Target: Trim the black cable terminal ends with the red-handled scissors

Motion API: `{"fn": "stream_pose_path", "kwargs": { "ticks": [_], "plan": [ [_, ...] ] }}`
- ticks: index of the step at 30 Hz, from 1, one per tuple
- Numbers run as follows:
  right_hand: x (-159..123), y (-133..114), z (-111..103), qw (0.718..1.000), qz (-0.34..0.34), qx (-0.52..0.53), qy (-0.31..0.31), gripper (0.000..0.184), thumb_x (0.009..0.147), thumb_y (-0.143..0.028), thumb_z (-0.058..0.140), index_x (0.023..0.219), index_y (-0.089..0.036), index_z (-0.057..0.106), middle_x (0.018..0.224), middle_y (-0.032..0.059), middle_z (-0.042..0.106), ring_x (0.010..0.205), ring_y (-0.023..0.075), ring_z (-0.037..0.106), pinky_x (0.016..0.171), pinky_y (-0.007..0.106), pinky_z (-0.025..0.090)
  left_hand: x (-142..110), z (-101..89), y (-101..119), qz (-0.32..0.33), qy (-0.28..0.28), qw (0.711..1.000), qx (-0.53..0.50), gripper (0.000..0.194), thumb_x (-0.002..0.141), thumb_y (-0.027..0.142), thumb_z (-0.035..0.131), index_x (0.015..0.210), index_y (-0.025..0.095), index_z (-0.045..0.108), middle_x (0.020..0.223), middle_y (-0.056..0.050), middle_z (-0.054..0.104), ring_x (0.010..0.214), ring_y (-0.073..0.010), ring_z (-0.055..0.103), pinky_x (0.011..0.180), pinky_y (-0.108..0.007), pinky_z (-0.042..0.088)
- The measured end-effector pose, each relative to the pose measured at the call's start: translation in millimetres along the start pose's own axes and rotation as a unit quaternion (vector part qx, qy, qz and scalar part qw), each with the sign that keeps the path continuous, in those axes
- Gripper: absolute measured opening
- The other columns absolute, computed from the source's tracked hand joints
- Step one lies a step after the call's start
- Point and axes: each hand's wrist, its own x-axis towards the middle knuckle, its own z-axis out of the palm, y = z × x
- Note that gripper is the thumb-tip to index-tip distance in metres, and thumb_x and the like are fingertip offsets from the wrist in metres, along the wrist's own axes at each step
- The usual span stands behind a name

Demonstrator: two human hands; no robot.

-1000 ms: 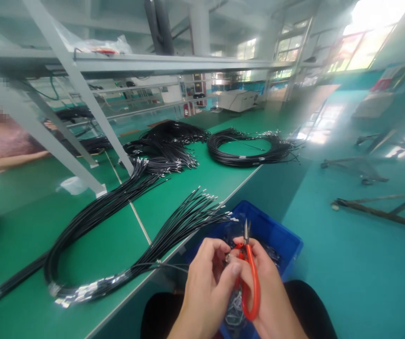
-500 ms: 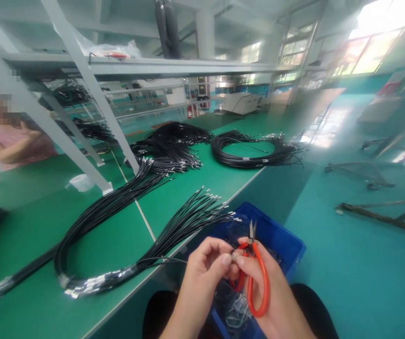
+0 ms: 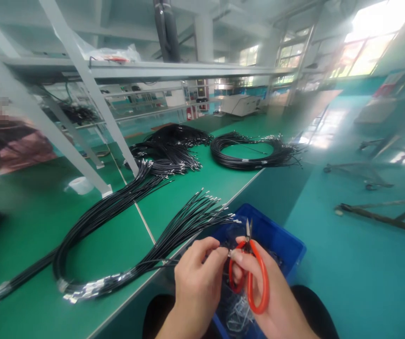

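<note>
My left hand (image 3: 198, 275) is closed around a thin black cable (image 3: 169, 262) that leads out of the cable bundle (image 3: 128, 278) on the bench. Its fingertips meet those of my right hand (image 3: 276, 287) at a small pale tip (image 3: 229, 253); the fingers partly hide it. Red-handled scissors (image 3: 265, 278) are gripped in my right hand, blades pointing up and slightly apart. Right thumb and forefinger pinch at the pale tip. Below both hands stands a blue bin (image 3: 290, 235) with clear plastic scraps (image 3: 239, 313) inside.
The green bench (image 3: 117, 249) carries a coiled cable bundle (image 3: 237, 162) and a heap of black cables (image 3: 177, 136) farther back. A white shelf frame (image 3: 92, 94) rises from it. Across the bench sits a person (image 3: 22, 141). A trolley base (image 3: 361, 174) stands on the floor at right.
My left hand has shifted slightly left and turned, showing more of its back. The scissors have moved a little left. The person across the bench has changed posture.
</note>
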Motion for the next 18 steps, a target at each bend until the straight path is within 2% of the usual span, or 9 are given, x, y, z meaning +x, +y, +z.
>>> {"fn": "stream_pose_path", "kwargs": {
  "ticks": [3,6,8,12,15,18],
  "plan": [
    [-0.4,-0.1,0.6,1.000,-0.003,0.004,0.000,0.020,0.079,-0.020,0.059,0.097,-0.018,0.050,0.050,-0.0048,0.052,0.048,0.0107,0.044,0.048,0.021,0.035,-1.5,2.1,2.0,-0.112,-0.056,0.982,-0.138,0.015,0.082,0.015,0.053,0.092,0.022,0.062,0.088,-0.003,0.064,0.077,-0.0167,0.060,0.069,-0.024,0.046],
    [-0.1,-0.3,-0.3,1.000,-0.007,-0.002,0.011,0.022,0.079,-0.018,0.058,0.099,-0.018,0.050,0.050,-0.0059,0.050,0.046,0.0099,0.042,0.048,0.021,0.035,-2.2,4.7,3.7,-0.194,-0.104,0.936,-0.276,0.005,0.082,0.019,0.056,0.081,0.019,0.060,0.073,0.000,0.065,0.066,-0.0140,0.059,0.062,-0.021,0.045],
    [1.2,-0.6,0.0,0.999,-0.028,-0.009,0.018,0.023,0.078,-0.018,0.060,0.099,-0.018,0.050,0.055,-0.0048,0.053,0.047,0.0092,0.043,0.048,0.021,0.035,-2.1,6.6,3.6,-0.219,-0.102,0.917,-0.318,0.012,0.081,0.022,0.057,0.070,0.017,0.059,0.065,0.001,0.063,0.061,-0.0127,0.056,0.059,-0.020,0.043],
    [3.9,-3.1,3.4,0.997,-0.059,-0.029,0.034,0.032,0.072,-0.018,0.067,0.099,-0.019,0.050,0.070,-0.0022,0.060,0.049,0.0064,0.043,0.050,0.019,0.037,-2.0,8.3,2.1,-0.231,-0.106,0.913,-0.320,0.015,0.081,0.026,0.059,0.070,0.016,0.061,0.067,-0.001,0.062,0.063,-0.0133,0.054,0.060,-0.020,0.041],
    [4.5,-3.8,3.0,0.996,-0.059,-0.064,0.030,0.031,0.072,-0.017,0.065,0.098,-0.020,0.049,0.066,-0.0055,0.056,0.047,0.0050,0.041,0.046,0.017,0.035,-2.1,8.1,1.5,-0.238,-0.112,0.901,-0.345,0.015,0.081,0.027,0.059,0.071,0.015,0.060,0.067,0.000,0.061,0.062,-0.0121,0.052,0.059,-0.020,0.040],
    [5.0,-0.5,-3.7,0.982,-0.111,-0.142,0.048,0.030,0.073,-0.018,0.065,0.098,-0.022,0.049,0.068,-0.0057,0.057,0.053,0.0072,0.049,0.050,0.017,0.040,-1.6,8.3,-0.2,-0.268,-0.104,0.887,-0.362,0.017,0.079,0.028,0.061,0.069,0.015,0.057,0.061,0.003,0.054,0.054,-0.0079,0.043,0.052,-0.017,0.034]
  ]
}}
